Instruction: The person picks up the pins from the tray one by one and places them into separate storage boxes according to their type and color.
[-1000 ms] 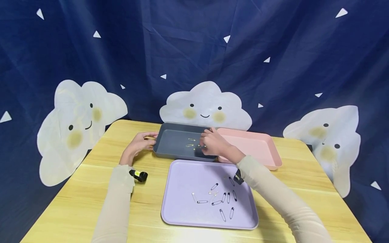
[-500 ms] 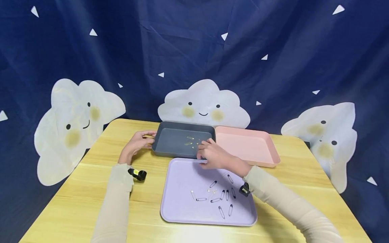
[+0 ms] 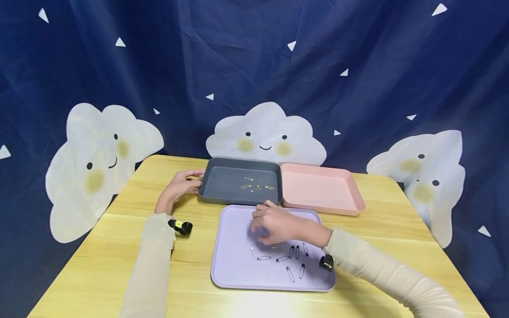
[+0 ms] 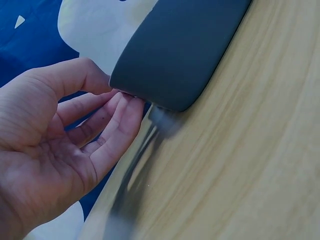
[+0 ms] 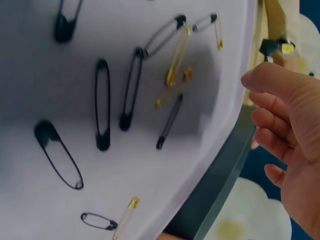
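My left hand (image 3: pixel 179 187) reaches to the left end of the dark grey tray (image 3: pixel 218 181). In the left wrist view, its fingertips (image 4: pixel 127 105) rest against the tray's outer wall. My right hand (image 3: pixel 277 224) hovers over the lilac tray (image 3: pixel 234 278), fingers loosely bent, with a gap between thumb and fingers and nothing held. On the lilac tray lie several black safety pins (image 5: pixel 103 105) and a few gold safety pins (image 5: pixel 178 55); the hand hides part of them in the head view. Several gold safety pins (image 3: pixel 246 186) lie inside the grey tray.
A pink tray (image 3: pixel 318 190) stands right of the grey one, with the lilac tray in front of both. All sit on a wooden table (image 3: pixel 187 274). Behind it hangs a dark blue curtain (image 3: pixel 246 53) with cloud faces.
My right hand has drawn back from above the grey tray to the lilac tray, leaving one more gold safety pin visible there. The left hand stays at the grey tray's end.
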`<state>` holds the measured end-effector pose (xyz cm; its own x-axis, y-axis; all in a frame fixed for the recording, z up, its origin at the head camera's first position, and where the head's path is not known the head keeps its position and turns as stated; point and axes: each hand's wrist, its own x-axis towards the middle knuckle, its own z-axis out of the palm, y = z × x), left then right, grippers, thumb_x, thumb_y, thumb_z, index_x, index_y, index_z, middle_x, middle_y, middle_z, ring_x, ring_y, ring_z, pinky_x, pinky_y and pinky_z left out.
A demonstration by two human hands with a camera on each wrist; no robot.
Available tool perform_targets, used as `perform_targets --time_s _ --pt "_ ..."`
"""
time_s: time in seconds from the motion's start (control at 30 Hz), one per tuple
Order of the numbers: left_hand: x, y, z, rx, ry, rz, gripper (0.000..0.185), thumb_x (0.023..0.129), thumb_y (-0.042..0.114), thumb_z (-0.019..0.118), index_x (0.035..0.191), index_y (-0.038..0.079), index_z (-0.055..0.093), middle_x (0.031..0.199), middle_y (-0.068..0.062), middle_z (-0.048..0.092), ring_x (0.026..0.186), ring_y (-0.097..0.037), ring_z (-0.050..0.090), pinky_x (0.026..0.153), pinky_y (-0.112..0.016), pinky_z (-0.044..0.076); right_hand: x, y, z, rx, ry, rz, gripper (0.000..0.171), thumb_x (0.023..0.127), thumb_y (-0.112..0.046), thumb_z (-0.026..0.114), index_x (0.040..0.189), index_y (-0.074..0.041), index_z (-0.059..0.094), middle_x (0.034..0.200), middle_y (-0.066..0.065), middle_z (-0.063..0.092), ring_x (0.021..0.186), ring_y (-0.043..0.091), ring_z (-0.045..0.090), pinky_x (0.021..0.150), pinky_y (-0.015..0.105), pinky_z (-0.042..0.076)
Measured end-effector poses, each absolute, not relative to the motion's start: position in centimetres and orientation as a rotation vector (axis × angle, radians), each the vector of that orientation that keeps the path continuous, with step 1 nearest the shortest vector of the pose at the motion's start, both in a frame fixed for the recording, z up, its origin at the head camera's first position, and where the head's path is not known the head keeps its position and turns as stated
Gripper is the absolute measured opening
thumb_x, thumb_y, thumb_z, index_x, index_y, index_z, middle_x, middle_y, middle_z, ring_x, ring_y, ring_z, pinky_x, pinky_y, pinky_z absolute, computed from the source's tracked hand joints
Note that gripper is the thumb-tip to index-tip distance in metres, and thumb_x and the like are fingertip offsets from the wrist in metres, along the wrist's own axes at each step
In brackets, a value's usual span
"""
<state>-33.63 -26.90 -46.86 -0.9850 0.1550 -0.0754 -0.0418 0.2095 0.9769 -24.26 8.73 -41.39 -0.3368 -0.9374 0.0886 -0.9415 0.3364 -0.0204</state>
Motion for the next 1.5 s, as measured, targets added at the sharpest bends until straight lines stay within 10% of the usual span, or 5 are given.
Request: perform_targets --time_s 0.5,1.5 --pt "-33.4 -26.5 -46.7 0.103 2.303 1.888 0.056 0.095 -0.001 0.059 0.149 -0.004 0.047 0.147 -0.032 0.050 0.097 -0.012 0.068 0.079 -0.026 0.060 -22.8 7.7 -42.9 1.975 -2.469 -0.146 0.031 0.076 -0.027 0.084 0.104 -0.030 0.073 0.100 -0.013 0.064 0.095 0.009 0.050 0.079 0.022 0.036" --pt "-33.6 -26.8 -46.8 0.074 2.327 1.873 0.055 0.094 0.000 0.059 0.148 -0.003 0.049 0.141 -0.032 0.052 0.095 -0.011 0.066 0.078 -0.024 0.060 -22.8 7.7 -43.8 1.920 -2.406 -0.066 0.016 0.076 -0.020 0.080 0.076 -0.026 0.066 0.083 -0.014 0.055 0.083 0.009 0.046 0.073 0.020 0.032"
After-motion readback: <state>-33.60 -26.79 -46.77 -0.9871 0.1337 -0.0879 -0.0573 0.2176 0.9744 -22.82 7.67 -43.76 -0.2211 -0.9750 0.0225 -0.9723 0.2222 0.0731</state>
